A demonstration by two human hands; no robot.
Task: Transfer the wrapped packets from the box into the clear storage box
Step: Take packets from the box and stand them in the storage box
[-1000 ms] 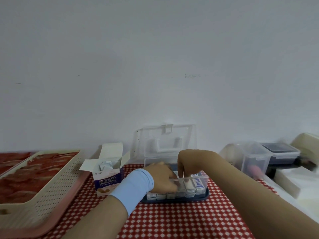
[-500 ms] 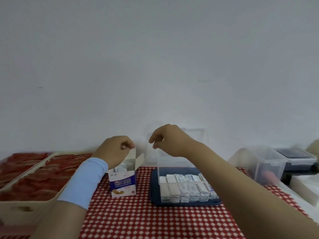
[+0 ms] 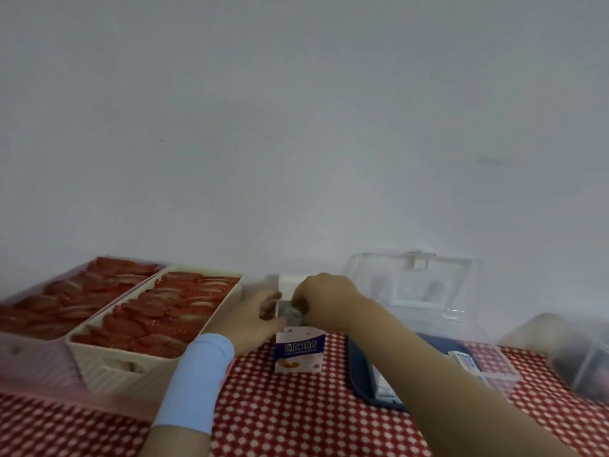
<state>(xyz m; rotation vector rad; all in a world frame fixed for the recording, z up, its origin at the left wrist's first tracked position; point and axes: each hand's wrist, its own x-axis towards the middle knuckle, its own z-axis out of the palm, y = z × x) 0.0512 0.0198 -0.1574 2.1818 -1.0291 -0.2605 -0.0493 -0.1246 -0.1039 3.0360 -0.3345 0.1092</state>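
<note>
A small white and purple cardboard box point(image 3: 299, 351) stands open on the red checked cloth. My left hand point(image 3: 252, 319), with a blue wristband, grips the box's upper left side. My right hand point(image 3: 324, 296) reaches into the open top, fingers pinched around the wrapped packets point(image 3: 287, 312). To the right lies the clear storage box point(image 3: 461, 367) on a dark blue tray point(image 3: 359, 374), its lid point(image 3: 413, 282) standing up against the wall. Several white packets point(image 3: 463, 359) show inside it; my right forearm hides most of them.
Two baskets with red wrapped items stand at left, a cream one point(image 3: 155, 328) close to my left hand and a pink one point(image 3: 43, 311) behind it. Another clear container point(image 3: 580, 357) sits at the far right. A white wall runs behind everything.
Both hands left the clear storage box and moved left to the cardboard box. The left hand now grips the box and the right hand has dropped into its top. The view swung left.
</note>
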